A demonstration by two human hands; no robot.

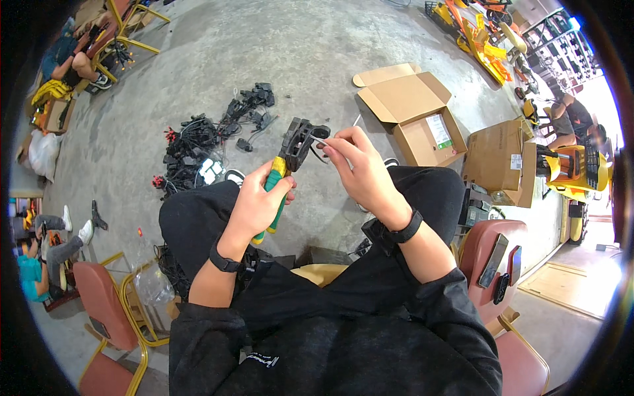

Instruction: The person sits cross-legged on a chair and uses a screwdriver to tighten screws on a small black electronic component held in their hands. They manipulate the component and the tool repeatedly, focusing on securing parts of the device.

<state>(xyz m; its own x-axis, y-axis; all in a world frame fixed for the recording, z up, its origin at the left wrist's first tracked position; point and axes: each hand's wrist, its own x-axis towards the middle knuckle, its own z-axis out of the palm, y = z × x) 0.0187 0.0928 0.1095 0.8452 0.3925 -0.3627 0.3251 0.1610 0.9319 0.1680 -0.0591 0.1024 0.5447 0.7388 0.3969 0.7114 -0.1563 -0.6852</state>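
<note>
My left hand (256,203) is closed around a pair of pliers with green and yellow handles (275,204). The head of the pliers is up against a black plastic part (297,142), which hides the jaws. My right hand (362,173) pinches a thin grey cable (321,140) at the right side of that part. A dark wire loop hangs below the cable, near my right fingertips. Both hands are raised in front of my knees, above the concrete floor. Whether the jaws grip the part or the cable cannot be seen.
A heap of black plastic parts with wires (191,155) lies on the floor ahead to the left. An open cardboard box (413,109) and a taller carton (495,158) stand at right. Red-brown chairs (102,303) flank me; one at right (479,251) carries dark devices. Other people sit farther off.
</note>
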